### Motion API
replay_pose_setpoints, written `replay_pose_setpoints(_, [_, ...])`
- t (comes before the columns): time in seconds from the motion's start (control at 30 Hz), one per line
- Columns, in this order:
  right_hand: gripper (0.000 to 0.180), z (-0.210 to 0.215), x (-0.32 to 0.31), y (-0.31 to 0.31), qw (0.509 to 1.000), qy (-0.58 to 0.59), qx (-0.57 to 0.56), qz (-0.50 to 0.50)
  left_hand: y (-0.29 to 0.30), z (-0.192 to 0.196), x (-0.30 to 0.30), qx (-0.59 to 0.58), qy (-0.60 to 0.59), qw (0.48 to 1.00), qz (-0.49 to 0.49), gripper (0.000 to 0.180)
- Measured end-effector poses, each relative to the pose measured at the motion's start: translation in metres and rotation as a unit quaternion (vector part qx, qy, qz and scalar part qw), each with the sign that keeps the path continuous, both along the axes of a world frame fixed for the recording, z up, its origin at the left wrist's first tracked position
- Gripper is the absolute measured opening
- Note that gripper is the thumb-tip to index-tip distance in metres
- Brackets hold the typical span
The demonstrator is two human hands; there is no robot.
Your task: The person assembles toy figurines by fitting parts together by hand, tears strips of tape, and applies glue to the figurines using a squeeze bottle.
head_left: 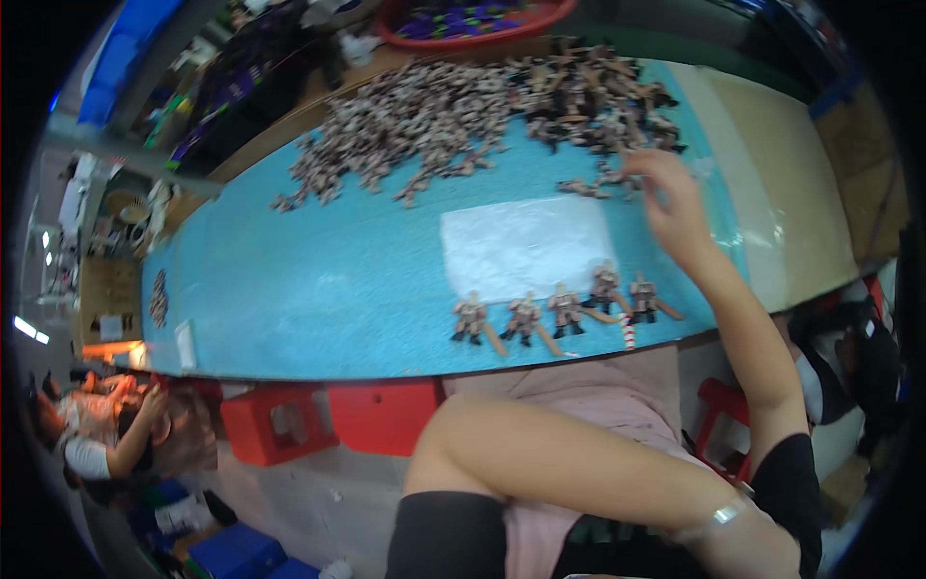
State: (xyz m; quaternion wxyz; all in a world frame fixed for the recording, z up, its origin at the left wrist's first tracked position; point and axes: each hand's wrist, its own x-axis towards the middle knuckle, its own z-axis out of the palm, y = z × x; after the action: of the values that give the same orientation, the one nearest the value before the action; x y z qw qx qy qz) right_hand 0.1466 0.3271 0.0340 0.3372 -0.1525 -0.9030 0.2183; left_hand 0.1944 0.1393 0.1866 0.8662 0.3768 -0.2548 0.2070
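Observation:
My right hand (677, 210) reaches over the right of the blue table mat (318, 280). Its thumb and fingers are bent together in a slightly blurred pinch beside a few loose toy figures (579, 187); what is in it cannot be made out. Folded across my body, my left arm leads to my left hand (762, 552) at the lower right, by my right sleeve, its fingers not readable. In front of me stands a row of several small brown-and-black toy figures (566, 309) with brown paddle-like pieces. Behind them lies a white plastic sheet (521, 241).
A big heap of pale figure parts (405, 116) adjoins a darker heap (598, 92). Beyond is a red basin (473, 37) of purple and green pieces. Red stools (386, 415) stand under the front edge. Another person (106, 449) sits at the far left.

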Motion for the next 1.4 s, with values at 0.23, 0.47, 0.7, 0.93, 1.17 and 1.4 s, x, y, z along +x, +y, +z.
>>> replay_pose_setpoints(0.23, [0.019,-0.016,-0.039,-0.009,0.984,-0.154,0.079,0.038,-0.061,-0.085,-0.125,0.053,0.409,0.665,0.622,0.017])
replay_pose_setpoints(0.47, [0.018,0.014,-0.032,0.001,0.972,-0.159,-0.166,0.038,-0.137,-0.153,-0.187,0.139,0.63,0.15,0.75,0.034])
replay_pose_setpoints(0.7, [0.02,0.003,0.025,0.002,0.939,-0.114,-0.31,0.096,-0.125,-0.166,-0.205,0.205,0.683,0.143,0.686,0.064])
replay_pose_setpoints(0.93, [0.018,-0.012,0.06,0.003,0.975,-0.125,-0.174,0.052,-0.117,-0.165,-0.217,0.267,0.704,0.193,0.629,0.063])
replay_pose_setpoints(1.17, [0.023,-0.011,0.033,-0.024,0.967,-0.181,-0.149,-0.103,-0.131,-0.162,-0.22,0.259,0.716,0.172,0.625,0.06])
replay_pose_setpoints(1.4, [0.019,0.012,0.006,-0.033,0.97,-0.159,-0.178,-0.042,-0.143,-0.175,-0.22,0.215,0.702,0.166,0.659,0.058])
